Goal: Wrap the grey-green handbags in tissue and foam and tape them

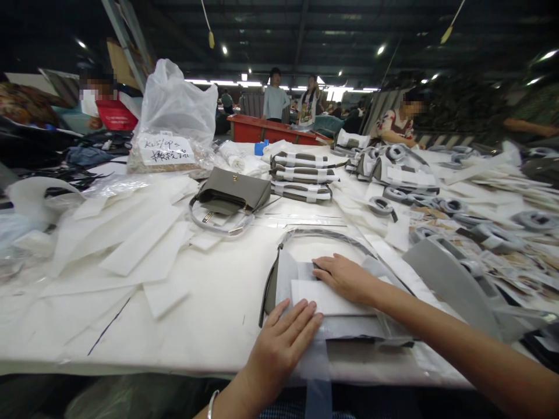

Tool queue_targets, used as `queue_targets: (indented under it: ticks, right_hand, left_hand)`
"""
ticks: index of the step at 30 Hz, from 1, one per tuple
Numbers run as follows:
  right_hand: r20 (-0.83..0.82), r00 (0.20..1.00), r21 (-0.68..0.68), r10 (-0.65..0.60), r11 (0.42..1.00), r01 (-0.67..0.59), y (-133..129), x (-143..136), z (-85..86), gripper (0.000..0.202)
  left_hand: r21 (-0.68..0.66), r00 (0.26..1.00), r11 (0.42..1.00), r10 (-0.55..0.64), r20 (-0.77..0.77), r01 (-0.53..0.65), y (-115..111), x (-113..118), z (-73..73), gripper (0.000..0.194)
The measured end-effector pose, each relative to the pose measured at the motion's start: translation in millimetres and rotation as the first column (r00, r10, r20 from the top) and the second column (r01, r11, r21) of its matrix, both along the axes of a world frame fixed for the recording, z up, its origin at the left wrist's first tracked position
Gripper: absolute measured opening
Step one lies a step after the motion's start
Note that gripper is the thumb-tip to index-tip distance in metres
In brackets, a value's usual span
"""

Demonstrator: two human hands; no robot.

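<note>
A dark olive handbag (269, 285) lies flat near the table's front edge, mostly covered by thin white wrapping sheets (345, 327) and a folded white foam sheet (321, 298). Its handle (323, 233), wrapped in clear film, arches toward the back. My left hand (283, 337) rests on the lower left of the covered bag, fingers stretched out. Across its upper part lies my right hand (345, 276), fingers extended flat on the white sheets. Beneath my left hand, a strip of translucent film (319, 372) hangs over the table edge.
Another olive handbag (236, 192) stands farther back, beside stacked wrapped bags (303, 174). Loose white foam sheets (126, 244) cover the left side. A labelled plastic bag (174, 116) stands behind them. Rolled straps (449, 205) and a grey curved panel (449, 279) crowd the right. Several people work beyond.
</note>
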State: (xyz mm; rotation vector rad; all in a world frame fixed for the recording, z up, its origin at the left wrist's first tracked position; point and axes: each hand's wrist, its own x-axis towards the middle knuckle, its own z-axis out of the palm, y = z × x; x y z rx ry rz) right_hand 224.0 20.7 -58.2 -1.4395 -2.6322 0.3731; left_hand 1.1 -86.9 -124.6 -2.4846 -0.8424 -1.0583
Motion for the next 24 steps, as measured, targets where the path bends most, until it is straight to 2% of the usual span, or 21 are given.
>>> queue_targets:
  ticks: [5, 8, 11, 16, 20, 24]
  right_hand:
    - [0.039, 0.987, -0.035, 0.153, 0.988, -0.152, 15, -27, -9.2, 0.036]
    - [0.035, 0.981, -0.04, 0.189, 0.981, -0.187, 16, -43, -10.1, 0.036]
    - [0.038, 0.982, -0.021, 0.184, 0.983, -0.184, 6, -48, -9.7, 0.036]
    - [-0.012, 0.983, 0.108, 0.185, 0.977, -0.182, -34, -33, -8.8, 0.034]
    - [-0.108, 0.975, 0.13, 0.192, 0.975, -0.177, -71, -13, -5.0, 0.034]
    - [-0.289, 0.933, 0.326, 0.216, 0.938, -0.117, -122, 12, -12.4, 0.041]
  left_hand:
    - [0.005, 1.0, 1.0, 0.002, 0.005, -0.002, 2, 1, -4.2, 0.037]
    - [0.004, 1.0, 1.0, 0.029, -0.002, -0.029, 2, 2, -4.0, 0.037]
    - [0.01, 0.999, 0.999, 0.048, -0.008, -0.048, 2, 3, -4.0, 0.037]
    - [0.007, 0.998, 0.998, 0.062, 0.008, -0.062, 0, 4, -6.0, 0.036]
    - [-0.011, 0.999, 0.999, 0.054, 0.001, -0.054, 0, 4, -7.6, 0.037]
    - [-0.058, 0.999, 0.998, 0.034, 0.005, -0.033, 0, 2, -6.8, 0.036]
